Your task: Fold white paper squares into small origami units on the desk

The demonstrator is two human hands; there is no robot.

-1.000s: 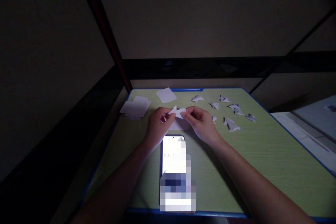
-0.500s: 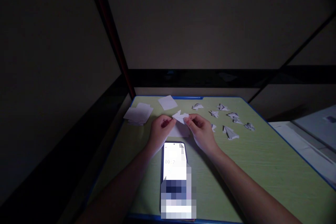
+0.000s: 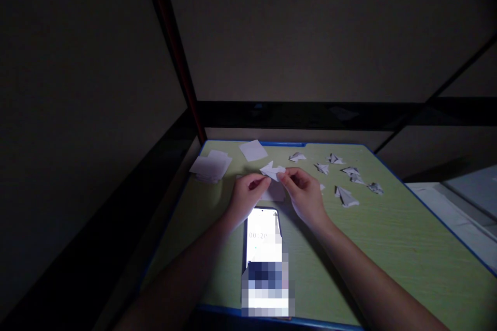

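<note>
Both hands meet above the middle of a green table with a blue rim. My left hand pinches the left side of a small folded white paper. My right hand pinches its right side. The paper is held just above another white sheet lying flat on the table. A lit phone lies between my forearms, near the front edge.
A stack of white paper squares lies at the far left, and one loose square sits behind it. Several small folded paper planes are scattered at the far right. A dark rail and dim walls stand behind the table.
The camera view has shifted slightly, so the table sits a little lower and further right in frame. My fingers have kept working the folded paper, which stays held between both hands.
</note>
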